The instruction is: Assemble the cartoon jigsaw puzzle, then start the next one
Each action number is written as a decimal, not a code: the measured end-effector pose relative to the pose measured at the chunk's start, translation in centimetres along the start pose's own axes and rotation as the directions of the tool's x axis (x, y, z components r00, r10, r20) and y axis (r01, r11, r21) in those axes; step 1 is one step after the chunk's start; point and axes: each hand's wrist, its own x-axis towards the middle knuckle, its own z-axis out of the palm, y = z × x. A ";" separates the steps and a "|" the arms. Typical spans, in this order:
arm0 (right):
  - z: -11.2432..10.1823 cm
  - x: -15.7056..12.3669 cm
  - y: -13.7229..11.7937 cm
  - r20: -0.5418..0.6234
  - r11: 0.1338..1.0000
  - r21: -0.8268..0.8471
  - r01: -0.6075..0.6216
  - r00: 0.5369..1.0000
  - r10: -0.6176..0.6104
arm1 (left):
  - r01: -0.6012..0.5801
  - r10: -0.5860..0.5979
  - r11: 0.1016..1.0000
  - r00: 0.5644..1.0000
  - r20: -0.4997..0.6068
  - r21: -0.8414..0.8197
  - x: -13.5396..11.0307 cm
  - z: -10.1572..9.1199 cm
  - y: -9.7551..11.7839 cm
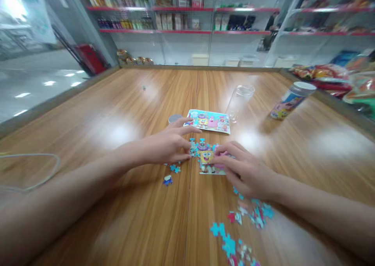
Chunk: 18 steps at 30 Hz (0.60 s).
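A partly joined jigsaw puzzle (206, 157) with a yellow cartoon figure lies flat on the wooden table. My right hand (241, 164) rests over its right side, fingers curled down onto the pieces; whether a piece sits between them is hidden. On the left, my left hand (175, 143) hovers palm down with its fingers spread, beside loose blue pieces (193, 148). Behind the puzzle lies a printed picture sheet (212, 121) showing cartoon figures, its left edge partly covered by my left fingers. More loose puzzle pieces (228, 244) are scattered near my right forearm.
A clear plastic jar (239, 102) and a printed canister (291, 100) stand behind on the right. A round grey lid (175, 118) lies behind my left hand. One stray piece (144, 88) is far back. A white cable (55, 166) loops at left; snack bags (328, 76) lie beyond the right edge.
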 end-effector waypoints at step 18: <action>-0.1 0.0 0.0 0.052 0.999 -0.042 0.000 0.999 0.002 | -0.089 0.089 0.996 0.996 0.006 -0.004 0.5 0.4 0.3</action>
